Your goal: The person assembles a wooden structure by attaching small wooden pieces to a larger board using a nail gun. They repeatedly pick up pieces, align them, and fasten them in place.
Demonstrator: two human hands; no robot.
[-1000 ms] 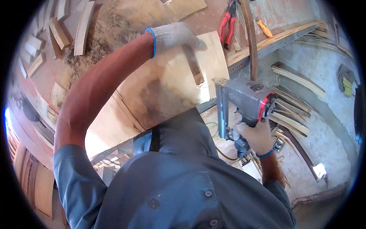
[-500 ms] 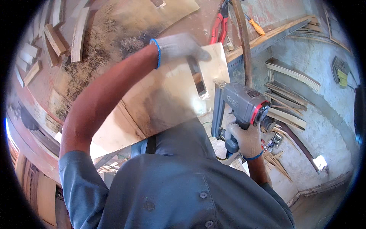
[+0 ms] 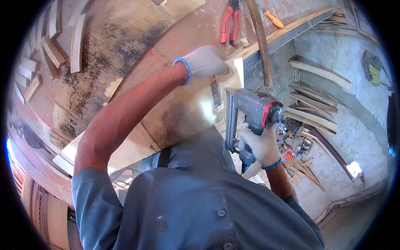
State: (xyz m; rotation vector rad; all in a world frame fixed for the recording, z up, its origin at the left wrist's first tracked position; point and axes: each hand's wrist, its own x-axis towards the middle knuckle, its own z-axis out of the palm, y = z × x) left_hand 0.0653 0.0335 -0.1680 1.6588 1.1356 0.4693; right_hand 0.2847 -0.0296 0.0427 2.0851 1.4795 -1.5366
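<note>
Right hand (image 3: 262, 146), gloved and wrapped tight round the nail gun (image 3: 252, 104) — and the gun's top end sits right by the board's (image 3: 183, 109) right-hand end! Left hand (image 3: 205, 61), also gloved, has fingers bent at the board's far edge — whether they grip it, nobody can tell. Beyond, red-handled pliers (image 3: 226, 26) lie on the bench (image 3: 183, 35).

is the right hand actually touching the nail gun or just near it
Touching. The head view shows the gloved right hand wrapped around the nail gun just below its grey body, with no gap between them.
</note>
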